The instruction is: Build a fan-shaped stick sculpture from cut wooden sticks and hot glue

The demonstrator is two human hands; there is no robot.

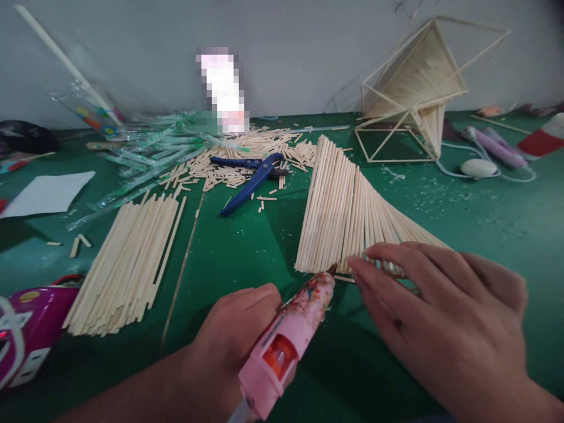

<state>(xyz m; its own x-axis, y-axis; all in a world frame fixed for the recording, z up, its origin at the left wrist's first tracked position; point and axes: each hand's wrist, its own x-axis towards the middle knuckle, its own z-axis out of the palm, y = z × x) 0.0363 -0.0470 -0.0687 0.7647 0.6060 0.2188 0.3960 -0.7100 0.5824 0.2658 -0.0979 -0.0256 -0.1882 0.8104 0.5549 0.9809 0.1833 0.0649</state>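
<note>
From the lower left, the left forearm is extended over the green counter (229,252), and a pink plastic glue gun (300,320) is gripped in the left hand (240,329), its fingers curled closed around it. The gun is tilted up and to the right, its dark nozzle held at the lower edge of a fan-shaped panel of pale wooden sticks (332,200), which is laid right of centre on the counter. The right hand (453,311) is held palm down from the lower right, its fingers bent and slightly parted, the tips placed along the same edge; whether a stick is pinched cannot be told. A yellow oval sticker (30,296) is borne by a glossy magenta box (49,318), its print too small to be read
</note>
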